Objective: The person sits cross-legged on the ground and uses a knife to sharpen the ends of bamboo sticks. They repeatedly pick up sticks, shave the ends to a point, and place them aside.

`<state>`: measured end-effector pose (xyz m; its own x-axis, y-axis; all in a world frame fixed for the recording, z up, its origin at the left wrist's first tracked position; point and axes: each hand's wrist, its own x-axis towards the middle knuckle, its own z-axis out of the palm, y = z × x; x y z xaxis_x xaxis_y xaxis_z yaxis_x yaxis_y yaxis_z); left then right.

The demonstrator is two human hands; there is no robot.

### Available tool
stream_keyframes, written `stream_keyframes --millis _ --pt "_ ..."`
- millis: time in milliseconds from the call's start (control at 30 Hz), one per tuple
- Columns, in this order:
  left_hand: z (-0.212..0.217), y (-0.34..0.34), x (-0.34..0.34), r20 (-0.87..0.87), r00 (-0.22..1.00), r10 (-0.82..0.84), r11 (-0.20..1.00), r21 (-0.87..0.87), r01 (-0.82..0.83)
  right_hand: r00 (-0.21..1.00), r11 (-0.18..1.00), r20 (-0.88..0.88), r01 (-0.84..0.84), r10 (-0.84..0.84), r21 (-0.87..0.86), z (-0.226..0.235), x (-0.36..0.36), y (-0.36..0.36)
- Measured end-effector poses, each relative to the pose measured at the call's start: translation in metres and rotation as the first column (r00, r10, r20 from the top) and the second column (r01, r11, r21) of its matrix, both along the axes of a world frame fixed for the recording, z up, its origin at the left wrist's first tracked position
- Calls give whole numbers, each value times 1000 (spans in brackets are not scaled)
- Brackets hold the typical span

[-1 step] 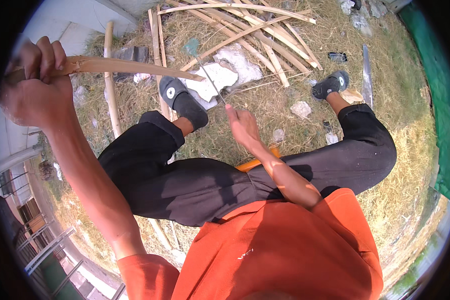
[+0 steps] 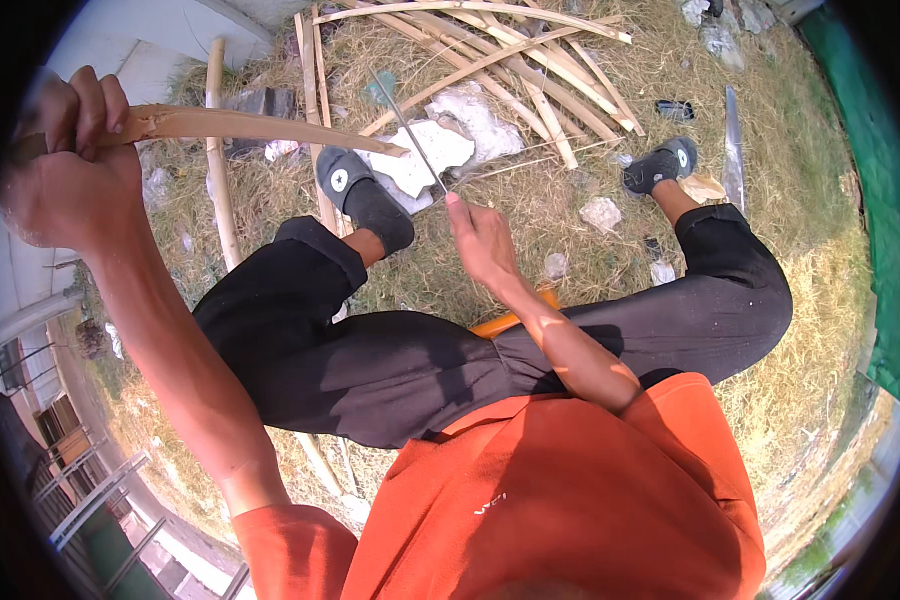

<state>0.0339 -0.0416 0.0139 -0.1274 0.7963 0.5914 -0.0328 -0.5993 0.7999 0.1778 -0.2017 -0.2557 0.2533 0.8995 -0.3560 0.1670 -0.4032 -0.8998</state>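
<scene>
Raised at the far left, my left hand (image 2: pixel 75 165) is wrapped round a pale wooden strip (image 2: pixel 240 125). The strip's peeled, tapering end points right and crosses over a white stone (image 2: pixel 425 155) on the ground. My right hand (image 2: pixel 483 238) is closed with its thumb up, in front of my lap. From it a long thin metal blade (image 2: pixel 408 130), seen nearly edge-on, slants up and left past the strip's tip. Its handle is hidden in my fist. Whether blade and strip touch, I cannot tell.
Many pale wooden strips (image 2: pixel 530 75) lie piled at the top. A wooden pole (image 2: pixel 217 160) lies beyond my left foot. Near my right foot rests a long silver blade (image 2: pixel 733 150). An orange seat part (image 2: pixel 495 326) shows beneath me; green sheeting (image 2: pixel 860 180) hangs at right.
The blade in my right hand has swung slightly up and left, and that hand has shifted a little. My left hand and the wooden strip have barely moved.
</scene>
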Motion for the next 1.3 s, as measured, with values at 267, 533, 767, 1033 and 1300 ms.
stream_keyframes --millis 267,533,767,1033,1300 --pt "1 2 18 107 993 -43 999 -8 44 949 970 315 104 -30 -220 -111 -19 10" --pt "4 2 -4 61 997 -44 999 16 43 998 994 -45 38 -33 105 -46 -15 12" --pt "1 25 -20 24 971 -238 971 -4 239 988 929 150 76 -22 -362 -111 -1 8" --pt "7 11 -4 92 991 -94 993 -60 100 989 987 17 150 -150 -61 -24 14 18" --pt "-14 17 -1 130 984 -122 992 45 117 989 985 -45 144 -141 92 -14 10 11"
